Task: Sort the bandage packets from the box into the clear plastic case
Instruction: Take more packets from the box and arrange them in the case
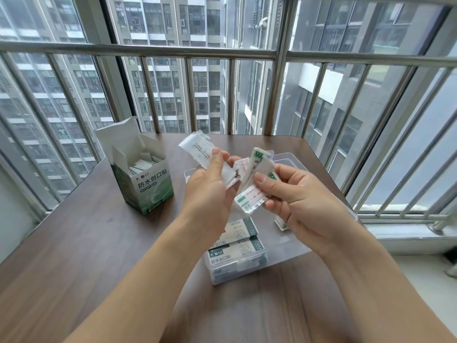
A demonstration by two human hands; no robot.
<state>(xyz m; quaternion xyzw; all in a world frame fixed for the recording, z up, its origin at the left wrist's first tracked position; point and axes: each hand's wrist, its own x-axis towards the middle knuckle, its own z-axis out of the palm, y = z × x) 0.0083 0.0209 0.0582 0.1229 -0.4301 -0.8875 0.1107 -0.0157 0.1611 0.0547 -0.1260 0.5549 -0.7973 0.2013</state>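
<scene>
An open green-and-white bandage box (148, 179) stands on the table at the left, with several white packets inside. My left hand (210, 191) pinches a white bandage packet (197, 151) with its thumb, raised above the table. My right hand (301, 204) grips a small bundle of packets (252, 194) printed in green and red. Both hands hover above the clear plastic case (291, 241). In the case's near part lie stacked packets (237, 248) with green labels. One loose packet (282, 224) lies in the case under my right hand.
The dark wooden table (86, 243) ends at a metal window railing (173, 52) behind and to the right. A white sill (408, 233) runs along the right side. High-rise buildings show through the glass.
</scene>
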